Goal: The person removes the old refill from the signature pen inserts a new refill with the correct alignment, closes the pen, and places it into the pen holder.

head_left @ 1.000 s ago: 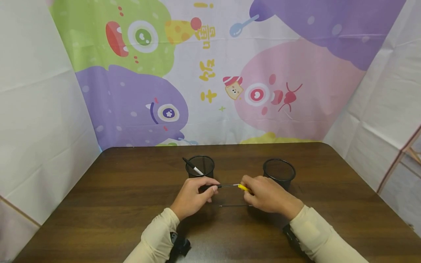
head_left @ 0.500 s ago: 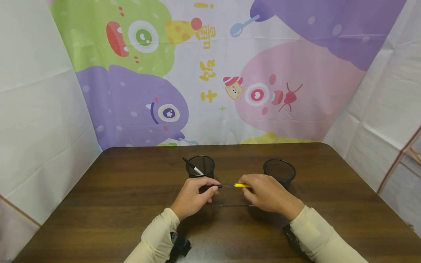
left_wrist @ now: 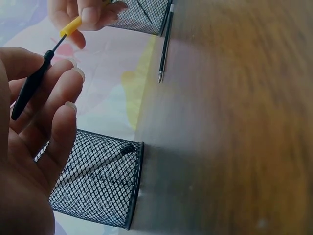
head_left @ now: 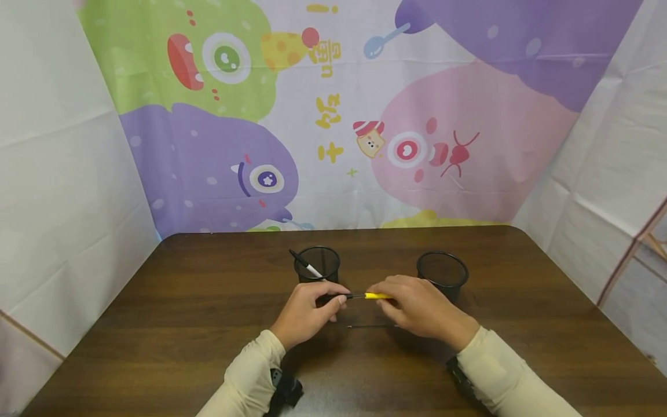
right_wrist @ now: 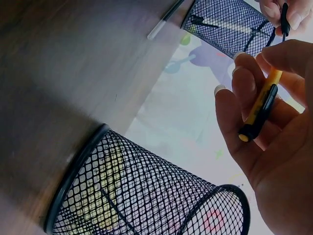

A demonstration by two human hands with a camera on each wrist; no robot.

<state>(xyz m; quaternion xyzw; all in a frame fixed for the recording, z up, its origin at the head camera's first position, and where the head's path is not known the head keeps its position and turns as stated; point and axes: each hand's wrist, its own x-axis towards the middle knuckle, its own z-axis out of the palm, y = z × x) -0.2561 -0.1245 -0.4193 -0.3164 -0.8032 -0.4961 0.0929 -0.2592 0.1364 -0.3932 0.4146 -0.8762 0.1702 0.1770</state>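
My left hand (head_left: 307,310) pinches a black, tapered pen part (left_wrist: 32,88) between thumb and fingers. A thin rod, seemingly a refill (left_wrist: 59,43), runs from it into the open end of a yellow pen barrel (right_wrist: 261,105). My right hand (head_left: 424,307) holds that barrel, its black clip and end cap lying along the palm in the right wrist view. The two pen parts are in line above the table, a short length of rod visible between them. Below the hands, a separate pen refill (head_left: 372,326) lies on the table, partly hidden by the right hand in the head view.
Two black mesh pen cups stand behind the hands. The left cup (head_left: 329,267) holds a white marker (head_left: 312,270) with a black cap, leaning on the rim. The right cup (head_left: 443,284) is partly behind my right hand. A printed cloth (head_left: 333,191) hangs behind the brown table (head_left: 182,324).
My right hand has moved slightly left with the yellow barrel, which slid along the rod toward the black part. Less of the rod shows now. The left hand has stayed nearly still.
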